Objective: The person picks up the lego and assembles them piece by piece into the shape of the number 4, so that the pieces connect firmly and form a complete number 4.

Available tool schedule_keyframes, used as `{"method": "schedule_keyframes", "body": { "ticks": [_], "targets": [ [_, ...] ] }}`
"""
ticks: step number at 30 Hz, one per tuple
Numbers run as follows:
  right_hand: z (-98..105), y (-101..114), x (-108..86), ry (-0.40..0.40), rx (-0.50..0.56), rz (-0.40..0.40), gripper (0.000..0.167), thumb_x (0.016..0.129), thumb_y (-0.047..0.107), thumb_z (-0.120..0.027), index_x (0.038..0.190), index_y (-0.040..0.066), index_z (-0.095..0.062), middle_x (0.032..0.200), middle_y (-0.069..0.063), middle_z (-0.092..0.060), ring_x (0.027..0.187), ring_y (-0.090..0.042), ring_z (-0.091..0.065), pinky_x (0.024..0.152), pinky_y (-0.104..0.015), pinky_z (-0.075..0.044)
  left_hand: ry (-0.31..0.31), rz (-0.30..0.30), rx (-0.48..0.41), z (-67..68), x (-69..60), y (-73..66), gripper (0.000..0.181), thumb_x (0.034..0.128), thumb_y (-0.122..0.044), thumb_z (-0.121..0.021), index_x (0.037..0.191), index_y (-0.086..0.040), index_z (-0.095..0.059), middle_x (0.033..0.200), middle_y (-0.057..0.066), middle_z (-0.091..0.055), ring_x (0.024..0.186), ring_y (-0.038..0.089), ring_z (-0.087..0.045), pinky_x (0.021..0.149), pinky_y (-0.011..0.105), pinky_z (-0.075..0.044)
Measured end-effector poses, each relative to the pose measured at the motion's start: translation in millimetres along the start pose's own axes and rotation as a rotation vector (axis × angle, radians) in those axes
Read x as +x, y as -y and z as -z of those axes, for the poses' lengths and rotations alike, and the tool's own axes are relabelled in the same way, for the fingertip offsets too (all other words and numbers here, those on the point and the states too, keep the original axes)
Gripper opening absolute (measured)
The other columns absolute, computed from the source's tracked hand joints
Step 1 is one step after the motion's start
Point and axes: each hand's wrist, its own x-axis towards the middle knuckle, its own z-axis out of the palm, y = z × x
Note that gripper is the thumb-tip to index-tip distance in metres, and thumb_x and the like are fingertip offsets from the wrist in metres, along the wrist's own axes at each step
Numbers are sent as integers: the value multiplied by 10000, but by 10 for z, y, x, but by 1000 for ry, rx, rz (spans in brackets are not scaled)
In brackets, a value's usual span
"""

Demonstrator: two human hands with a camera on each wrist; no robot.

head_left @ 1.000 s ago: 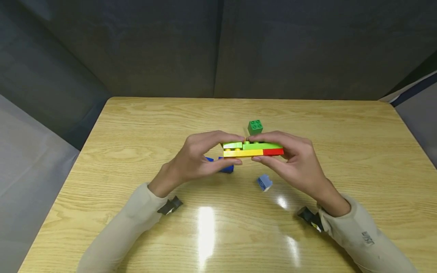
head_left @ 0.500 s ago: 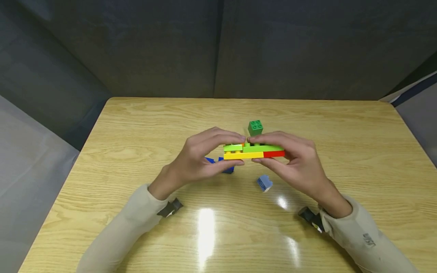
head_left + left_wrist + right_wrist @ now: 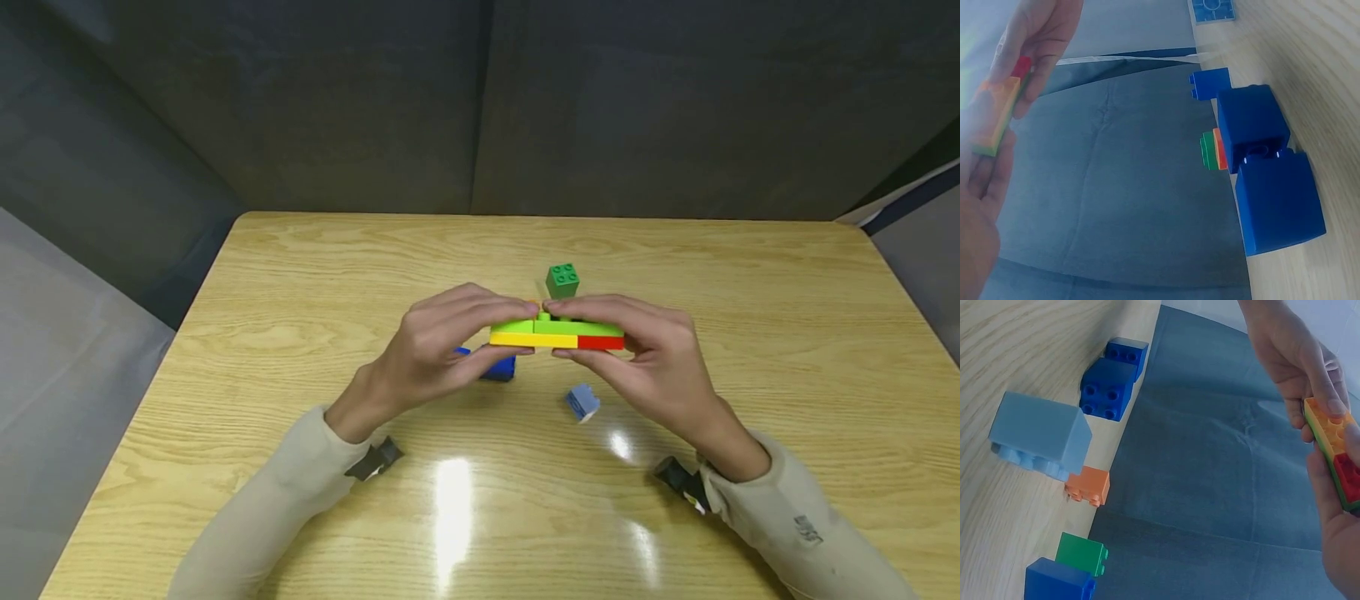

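Note:
Raised above the table is a flat block of joined toy building bricks (image 3: pixel 557 335), with two lime-green bricks on top of a yellow brick and a red brick. My left hand (image 3: pixel 431 346) pinches its left end, fingers over the lime top and thumb below the yellow underside. At the other end, my right hand (image 3: pixel 656 354) pinches the lime and red bricks the same way. The right wrist view shows the underside of the yellow brick (image 3: pixel 1329 428) and red brick (image 3: pixel 1349 475). Fingers hide part of the block's top.
On the wooden table (image 3: pixel 337 275) stand a green brick (image 3: pixel 562 281) behind the hands, a light blue brick (image 3: pixel 583 402) in front, and blue bricks (image 3: pixel 502 369) below the left hand. An orange brick (image 3: pixel 1089 485) shows in the right wrist view. Dark cloth (image 3: pixel 360 108) hangs behind.
The left lime-green brick has gone down flush onto the yellow brick; the gap with yellow studs between them has closed. Both hands keep their grip in nearly the same place.

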Motion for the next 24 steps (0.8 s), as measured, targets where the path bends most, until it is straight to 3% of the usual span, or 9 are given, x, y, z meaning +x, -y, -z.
{"method": "schedule_keyframes", "body": {
  "ticks": [8,13,17,20,24],
  "targets": [
    [-3,21,-8,0,18,-20,418,944,211,-771,1178,-129,-708,1201,-127,-738,1119,-182,-707,908,-267,-582,-1,25,-26,-68,2,16,490,761,31,-905,1180,91,-658,1149,189,-715,1055,280,-692,962,317,-564],
    [-24,36,-16,26,16,-99,503,926,273,-772,1230,-114,-672,1232,-153,-702,1133,-201,-680,872,-276,-598,-1,44,-25,-98,-6,31,505,776,13,-903,1207,85,-651,1171,184,-703,1085,274,-687,983,311,-555],
    [-14,55,-6,73,-15,-185,497,884,20,-807,1320,-93,-598,1314,-181,-632,1180,-221,-647,870,-297,-603,-13,66,2,-90,-25,35,475,770,27,-901,1173,79,-655,1143,188,-719,1049,280,-706,963,302,-564],
    [16,49,7,92,-25,-194,540,830,-113,-808,1326,-91,-597,1298,-185,-638,1136,-214,-662,877,-297,-602,-26,82,15,-76,-25,41,477,767,22,-903,1170,73,-653,1131,186,-729,1024,277,-711,954,311,-567],
    [34,20,3,97,-66,-169,438,905,78,-806,1294,-58,-658,1255,-145,-691,1065,-184,-688,862,-271,-600,-36,90,7,-66,-26,48,481,759,20,-908,1165,69,-655,1115,182,-733,1008,273,-708,943,322,-570]
  ]
}}
